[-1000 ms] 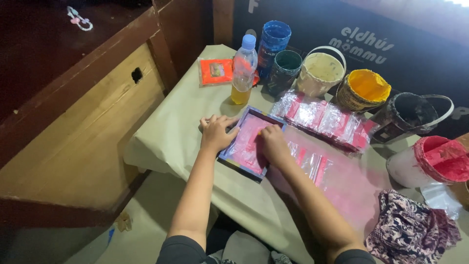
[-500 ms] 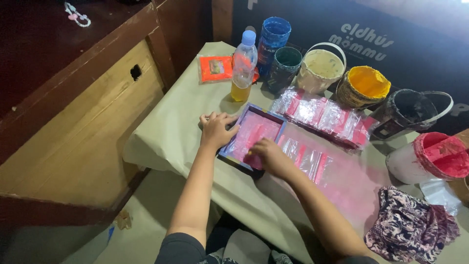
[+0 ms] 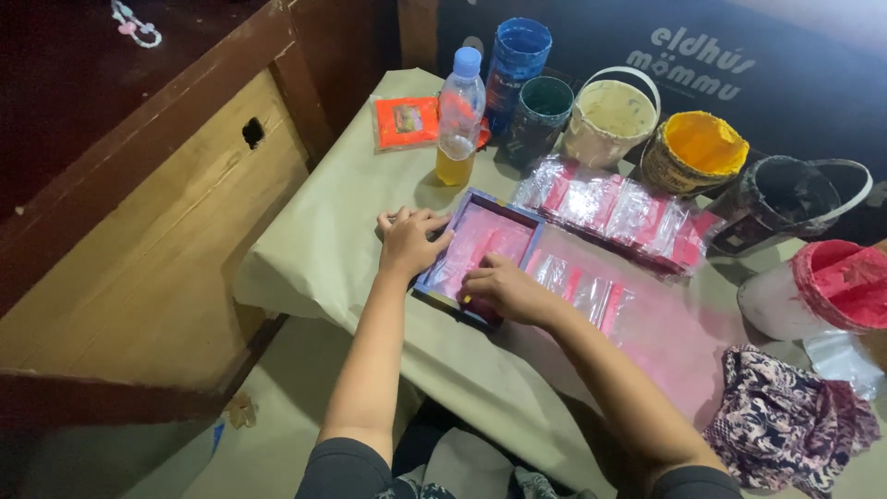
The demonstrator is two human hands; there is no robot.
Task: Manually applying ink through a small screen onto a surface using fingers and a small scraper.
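A small blue-edged frame (image 3: pixel 485 242) with a pink-stained screen lies on the paper-covered table (image 3: pixel 323 240). My left hand (image 3: pixel 409 242) presses down on the frame's left edge, fingers over the rim. At the frame's near end, my right hand (image 3: pixel 506 291) is curled over a small dark red scraper (image 3: pixel 480 312), most of which the hand hides. To the right of the frame, clear plastic bags with pink marks (image 3: pixel 591 298) lie flat. A second row of such bags (image 3: pixel 610 205) lies further back.
Behind the frame stand a plastic bottle of yellow liquid (image 3: pixel 459 120), an orange packet (image 3: pixel 407 122), a blue cup (image 3: pixel 517 60), a dark cup (image 3: pixel 540 106), and cream (image 3: pixel 610 115), yellow (image 3: pixel 698 152), black (image 3: pixel 785 199) and pink (image 3: pixel 832 286) paint tubs. A patterned cloth (image 3: pixel 785 425) lies at the right. A wooden cabinet (image 3: pixel 139 231) stands at the left.
My right hand has slid along the screen from the frame's far part to its near end. My left hand has stayed on the frame's left edge.
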